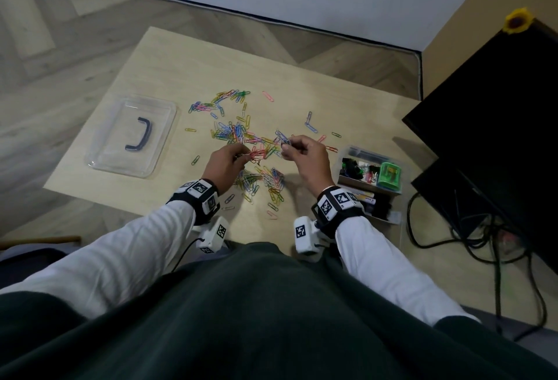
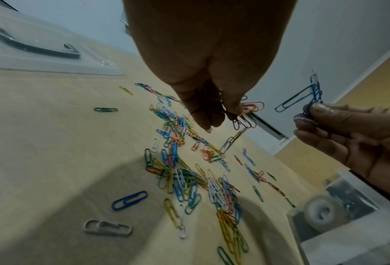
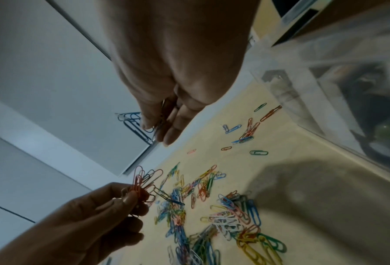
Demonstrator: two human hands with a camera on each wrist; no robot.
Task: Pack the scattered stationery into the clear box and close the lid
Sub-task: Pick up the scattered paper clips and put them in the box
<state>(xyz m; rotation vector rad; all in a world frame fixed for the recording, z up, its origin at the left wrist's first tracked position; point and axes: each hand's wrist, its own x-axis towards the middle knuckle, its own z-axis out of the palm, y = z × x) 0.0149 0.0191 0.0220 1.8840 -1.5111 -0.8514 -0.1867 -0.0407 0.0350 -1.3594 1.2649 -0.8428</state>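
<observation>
My left hand (image 1: pixel 225 159) hangs just above the middle of the wooden table (image 1: pixel 169 56), fingers and thumb curled narrow round a bunch of red paper clips (image 1: pixel 256 153); in the left wrist view the red loops stick out past my fingertips (image 2: pixel 208 123) at centre frame. My right hand (image 1: pixel 305 156), a little to the right of it in the head view, pinches a bunch of blue paper clips (image 1: pixel 282 139) between thumb and bent fingers, and one blue clip swings out sideways from the bunch. The two hands are near each other but apart.

Below and around them the scattered paper clips (image 1: pixel 238 135) lie in many colours: a dense tangle at centre frame, another heap nearer my wrists, a strand toward the upper middle, and single ones all round.

The clear box (image 1: pixel 370 180) stands open at the right edge of the table, just right of my right hand. In it I see a green sharpener (image 1: pixel 389 175) and black binder clips (image 1: pixel 350 165); the rest is too small to tell. Its lid (image 1: pixel 133 135), clear with a dark handle, lies flat at the left of the table, well apart from the box.
</observation>
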